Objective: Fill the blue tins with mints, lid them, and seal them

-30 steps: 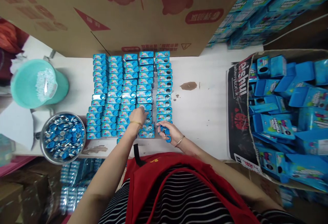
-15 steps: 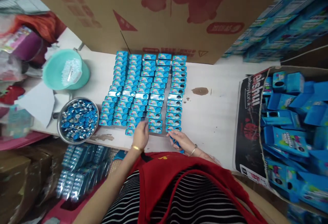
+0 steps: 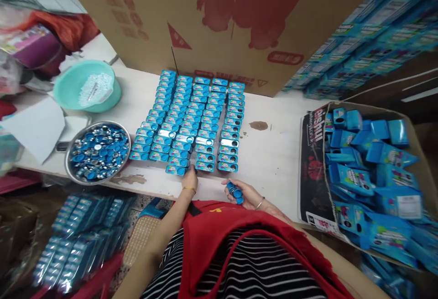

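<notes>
Several columns of small blue boxes [image 3: 185,119] stand on the white table. My left hand [image 3: 190,181] is at the near end of the middle columns, its fingertips closed against a box there; whatever they pinch is too small to make out. My right hand [image 3: 244,193] lies palm up near the table's front edge, just below the rightmost column, its fingers curled round several blue round caps [image 3: 235,193]. Boxes in the rightmost column show dark round holes, while those in the left columns show blue circles.
A metal bowl of blue and silver caps [image 3: 99,153] and a green basin [image 3: 87,85] stand at the left. Behind the rows rises a large cardboard box [image 3: 147,30]. At the right is an open carton [image 3: 313,167] of blue boxes. More packs are stacked behind and below.
My left hand has moved down to the near end of the columns. My right hand has turned further open, showing more of the blue caps. The camera view has shifted slightly.
</notes>
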`<state>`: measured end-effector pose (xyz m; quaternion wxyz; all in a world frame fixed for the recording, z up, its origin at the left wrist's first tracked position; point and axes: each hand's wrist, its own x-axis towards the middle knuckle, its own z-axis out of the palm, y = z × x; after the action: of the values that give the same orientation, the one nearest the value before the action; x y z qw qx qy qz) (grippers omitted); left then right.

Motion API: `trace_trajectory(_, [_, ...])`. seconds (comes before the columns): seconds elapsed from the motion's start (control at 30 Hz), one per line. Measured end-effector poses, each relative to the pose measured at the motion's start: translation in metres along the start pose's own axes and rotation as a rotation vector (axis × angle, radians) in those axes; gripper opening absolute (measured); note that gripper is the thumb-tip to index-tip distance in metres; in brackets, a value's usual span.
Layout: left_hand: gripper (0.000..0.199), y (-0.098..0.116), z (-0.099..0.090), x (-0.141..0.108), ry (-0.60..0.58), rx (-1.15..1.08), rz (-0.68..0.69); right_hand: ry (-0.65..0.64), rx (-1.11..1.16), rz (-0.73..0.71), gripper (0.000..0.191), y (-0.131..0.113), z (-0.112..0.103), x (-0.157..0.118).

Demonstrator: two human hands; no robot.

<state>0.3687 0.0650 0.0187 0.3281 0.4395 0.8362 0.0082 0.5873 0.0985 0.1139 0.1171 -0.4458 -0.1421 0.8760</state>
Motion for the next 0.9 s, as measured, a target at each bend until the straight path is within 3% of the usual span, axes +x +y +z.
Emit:
trace_trajectory(0.17, [0.008,-0.008,-0.018,-0.034,0.006,-0.006,0.114,0.044,0.044,0.033,0.028,0.004,-0.009,0.002])
trace_trajectory(0.3, [0.013,0.013,-0.050,-0.046,0.074,-0.045,0.229,0.034,0.042,0.008,0.031,-0.004,-0.005,0.011])
trace_trajectory(0.43, [0.018,0.062,-0.076,-0.009,0.138,0.003,0.226,0.029,0.072,-0.036,0.034,-0.016,0.003,0.020])
trace_trajectory(0.57, [0.010,0.100,-0.085,0.036,0.092,0.139,0.169,0.022,0.086,-0.129,0.037,-0.027,0.004,0.027])
trace_trajectory(0.67, [0.015,0.111,-0.088,0.052,0.023,0.244,0.128,0.028,0.121,-0.159,0.038,-0.034,0.000,0.030])
trace_trajectory(0.9, [0.029,0.115,-0.091,0.063,-0.054,0.380,0.078,0.002,0.164,-0.130,0.038,-0.043,-0.002,0.040])
